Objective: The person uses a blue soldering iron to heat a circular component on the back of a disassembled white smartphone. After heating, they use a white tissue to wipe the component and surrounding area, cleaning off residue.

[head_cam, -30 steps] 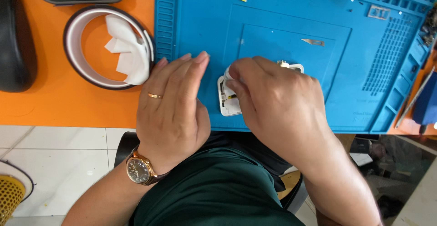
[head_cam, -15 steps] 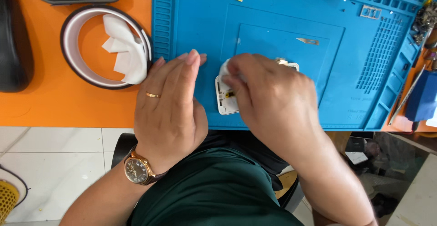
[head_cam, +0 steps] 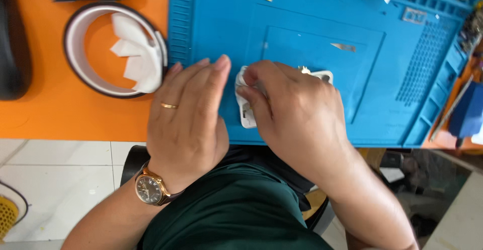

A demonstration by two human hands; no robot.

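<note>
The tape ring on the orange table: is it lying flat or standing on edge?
Lying flat. The tape ring shows its full round opening to the camera, with white paper draped over its right side.

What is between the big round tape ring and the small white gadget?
In the head view, the left hand lies flat between the grey tape ring and the white device, over the blue mat's ribbed edge.

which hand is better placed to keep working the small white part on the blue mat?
Right. The right hand already covers the white part, fingertips on it. The left hand lies flat beside it on the blue mat, likely just steadying.
</note>
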